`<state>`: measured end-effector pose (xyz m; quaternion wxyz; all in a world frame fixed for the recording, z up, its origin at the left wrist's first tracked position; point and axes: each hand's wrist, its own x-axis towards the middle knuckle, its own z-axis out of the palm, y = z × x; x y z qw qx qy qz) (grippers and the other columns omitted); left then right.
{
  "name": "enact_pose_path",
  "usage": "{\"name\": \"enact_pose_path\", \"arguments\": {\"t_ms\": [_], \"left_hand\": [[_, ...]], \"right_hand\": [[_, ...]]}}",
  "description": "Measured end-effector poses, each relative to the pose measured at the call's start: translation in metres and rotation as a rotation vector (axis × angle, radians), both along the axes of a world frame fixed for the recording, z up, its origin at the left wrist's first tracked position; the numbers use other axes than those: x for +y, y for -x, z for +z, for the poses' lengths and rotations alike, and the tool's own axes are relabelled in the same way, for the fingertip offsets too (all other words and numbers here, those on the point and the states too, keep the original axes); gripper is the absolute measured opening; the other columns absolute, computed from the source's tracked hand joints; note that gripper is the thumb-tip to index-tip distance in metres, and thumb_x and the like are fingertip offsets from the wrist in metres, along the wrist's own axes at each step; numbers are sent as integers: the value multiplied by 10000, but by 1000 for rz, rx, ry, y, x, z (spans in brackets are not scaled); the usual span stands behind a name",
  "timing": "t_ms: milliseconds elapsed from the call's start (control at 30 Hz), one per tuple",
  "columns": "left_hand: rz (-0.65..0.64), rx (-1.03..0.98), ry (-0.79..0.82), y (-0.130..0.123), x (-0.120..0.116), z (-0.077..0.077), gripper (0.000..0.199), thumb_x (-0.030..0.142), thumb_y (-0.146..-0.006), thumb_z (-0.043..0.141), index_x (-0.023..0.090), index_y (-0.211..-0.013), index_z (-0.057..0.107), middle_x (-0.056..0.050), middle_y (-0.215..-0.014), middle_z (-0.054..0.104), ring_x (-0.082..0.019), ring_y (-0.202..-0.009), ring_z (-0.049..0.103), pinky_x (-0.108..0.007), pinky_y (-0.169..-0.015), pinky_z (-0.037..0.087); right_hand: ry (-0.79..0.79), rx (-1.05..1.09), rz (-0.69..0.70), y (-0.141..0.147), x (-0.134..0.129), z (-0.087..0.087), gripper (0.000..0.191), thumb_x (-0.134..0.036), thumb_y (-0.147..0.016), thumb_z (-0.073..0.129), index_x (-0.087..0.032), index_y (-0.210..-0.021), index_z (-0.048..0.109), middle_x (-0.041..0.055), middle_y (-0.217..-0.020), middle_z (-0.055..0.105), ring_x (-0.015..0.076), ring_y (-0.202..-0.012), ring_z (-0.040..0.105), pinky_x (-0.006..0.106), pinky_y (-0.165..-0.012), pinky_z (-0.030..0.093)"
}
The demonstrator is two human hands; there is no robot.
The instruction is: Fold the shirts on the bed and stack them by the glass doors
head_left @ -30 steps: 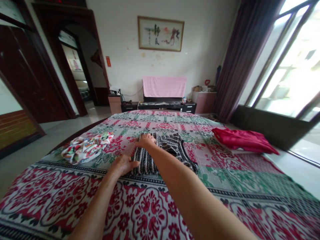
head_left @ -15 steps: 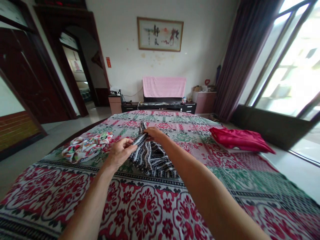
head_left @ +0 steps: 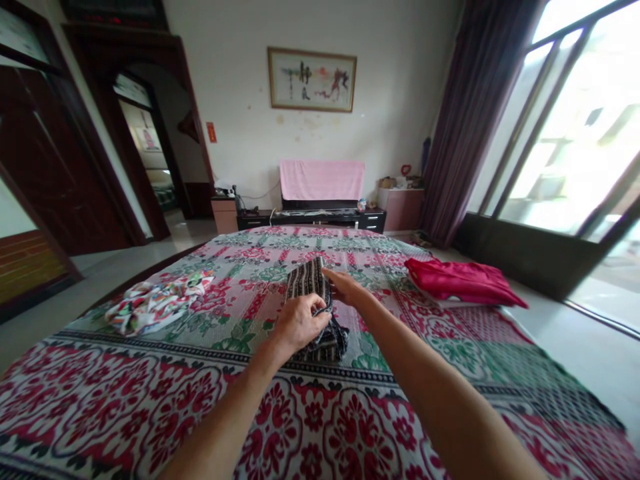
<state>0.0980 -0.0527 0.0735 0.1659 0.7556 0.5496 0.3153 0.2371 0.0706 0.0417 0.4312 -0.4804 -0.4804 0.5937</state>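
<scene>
A black, grey and white striped piece of knitted clothing (head_left: 306, 275) lies gathered into a narrow bundle on the patterned bedspread (head_left: 240, 293). Its far part looks flat and folded; the near end is crumpled. My left hand (head_left: 301, 321) reaches over the middle of the bundle, its thumb and fingers closed on the dark cloth. At the right edge, farther up, my right hand (head_left: 345, 287) has the cloth's edge at its fingertips. Part of the knit is hidden beneath my left hand.
A white cloth with colourful print (head_left: 155, 303) lies crumpled on the left of the bed. On the right rests a folded red satin item (head_left: 463, 281). Beyond the bed stand a low black cabinet (head_left: 310, 219) and a pink-covered screen shape (head_left: 323, 179).
The striped knit has gone from loosely spread to a narrower folded bundle. My left hand has moved right onto its middle, and my right hand has shifted to its right edge.
</scene>
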Motion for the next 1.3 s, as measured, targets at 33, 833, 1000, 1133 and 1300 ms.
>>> {"name": "enact_pose_path", "arguments": {"t_ms": [33,833,1000,1133,1300], "left_hand": [[-15,19,-4,-4,-1,-2,170,297,-728,614,206,-841,701,-27,-758,706,-156,-705,623,-252,-667,442],[-13,244,-276,21,33,-91,631,561,-851,440,121,-1295,524,-181,-1431,405,-335,-1368,279,-511,-1096,305],[-25,311,-244,15,27,-87,671,570,-854,415,105,-1331,490,-188,-1455,373,-350,-1377,241,-512,-1085,304],[-23,285,-231,14,25,-85,659,562,-851,428,109,-1325,498,-187,-1449,383,-346,-1381,235,-502,-1090,299],[-30,202,-212,16,23,-86,665,542,-842,461,116,-1351,472,-180,-1461,364,-339,-1388,232,-486,-1122,251]], "right_hand": [[-20,7,9,-2,-1,-5,185,-344,-794,602,-161,-786,581,-6,-633,598,98,-516,553,209,-486,485],[-791,-1175,307,19,19,-17,438,-303,-924,346,-209,-1327,490,95,-1447,414,269,-1323,342,561,-1046,268],[-735,-1165,272,13,29,-36,447,-342,-950,301,-241,-1356,459,55,-1466,392,261,-1357,293,542,-1088,204],[-733,-1082,272,12,32,-35,401,-315,-918,369,-230,-1278,523,53,-1389,487,236,-1284,407,472,-1073,280],[-627,-1020,-187,0,38,-35,417,-222,-855,399,-170,-1251,517,103,-1284,560,191,-1195,497,311,-1009,367]]}}
